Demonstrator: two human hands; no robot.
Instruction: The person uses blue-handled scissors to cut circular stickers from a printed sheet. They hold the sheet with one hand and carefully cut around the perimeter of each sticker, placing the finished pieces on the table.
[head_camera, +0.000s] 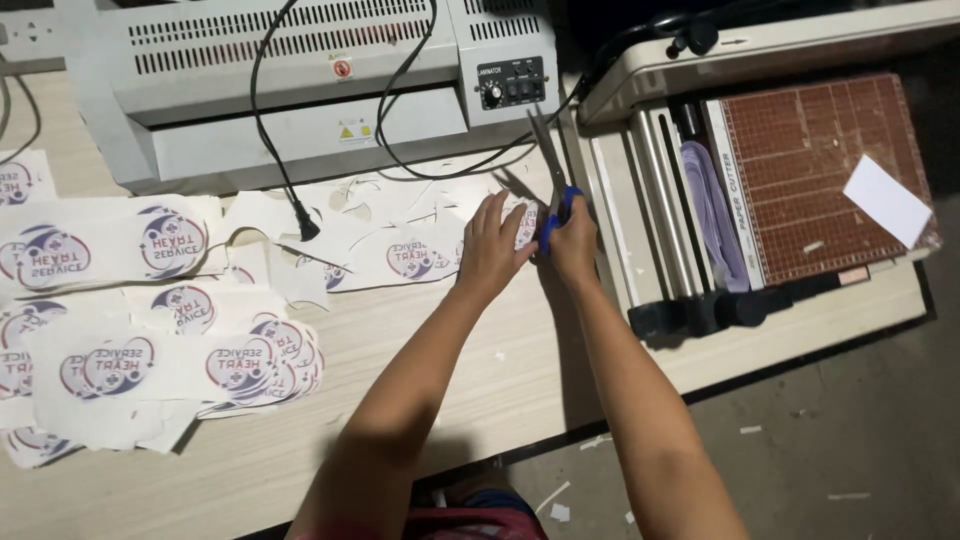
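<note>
Scissors (553, 190) gripped in right hand (572, 243), left hand (490, 250) pinning printed sheet (400, 258) — laminator (300, 80) behind.

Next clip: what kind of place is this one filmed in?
Probably a small print or sticker-making workshop. A grey laminator stands at the back of the wooden table, a paper cutter with a gridded board sits beside it, and printed round logo sheets lie about while the right hand works blue-handled scissors.

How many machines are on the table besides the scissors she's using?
2: a grey laminator at the back of the table, and a paper cutter with a red-brown grid board on the right. Others may sit out of frame.
</note>
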